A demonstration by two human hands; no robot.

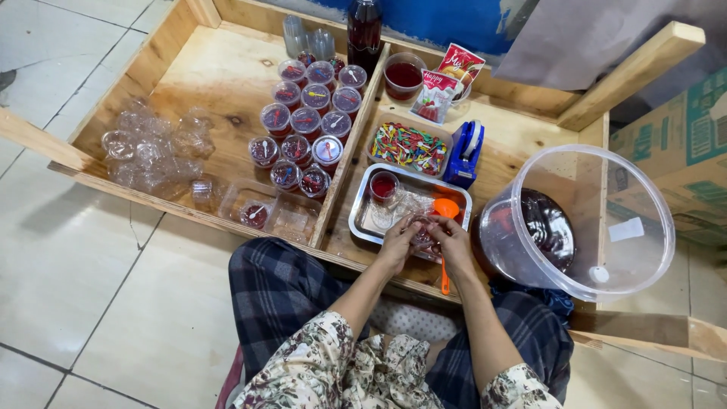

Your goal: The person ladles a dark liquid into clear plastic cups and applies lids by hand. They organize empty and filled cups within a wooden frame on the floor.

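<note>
My left hand and my right hand meet over the near edge of a metal tray, both closed around a small clear plastic cup with red filling. In the tray stand another small cup of red liquid and an orange ladle, whose handle runs down past my right hand. Left of the tray, several lidded cups of red jelly stand in rows on the wooden crate floor.
A large clear bucket of dark red liquid stands at the right. Behind the tray are a container of coloured small spoons, a blue tape dispenser, a bowl of red liquid, packets and a dark bottle. Empty clear cups lie at the left.
</note>
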